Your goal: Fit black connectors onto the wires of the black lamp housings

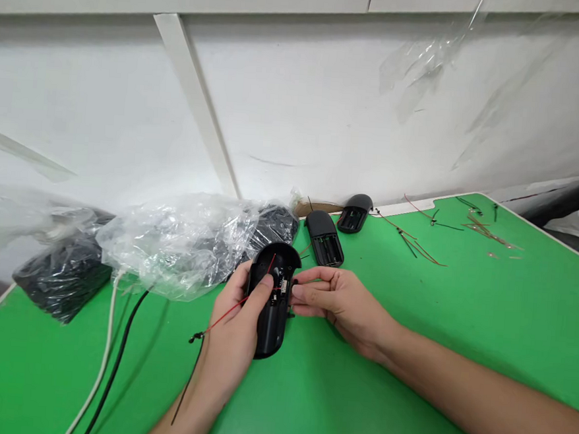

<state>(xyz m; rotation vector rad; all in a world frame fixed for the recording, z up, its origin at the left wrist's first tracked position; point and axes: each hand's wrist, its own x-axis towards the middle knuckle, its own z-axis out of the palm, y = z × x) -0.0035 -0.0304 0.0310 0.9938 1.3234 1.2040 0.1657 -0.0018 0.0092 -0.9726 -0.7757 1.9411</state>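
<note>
1. While the left hand (229,332) clenched a black plastic casing (270,328) upright, a red wire (227,320) trailed across its back.
2. The right hand (347,310) curled, fingertips just beside the casing; whether they pinched anything, I couldn't tell.
3. Beyond, a crumpled plastic bag (178,242) lay left, and a black battery-compartment casing (324,238) and another (354,213) sat on the green table (435,320), near loose wires (411,242).

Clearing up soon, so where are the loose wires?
In the head view, the loose wires lie toward the far right of the green table, right of two open black casings.
</note>
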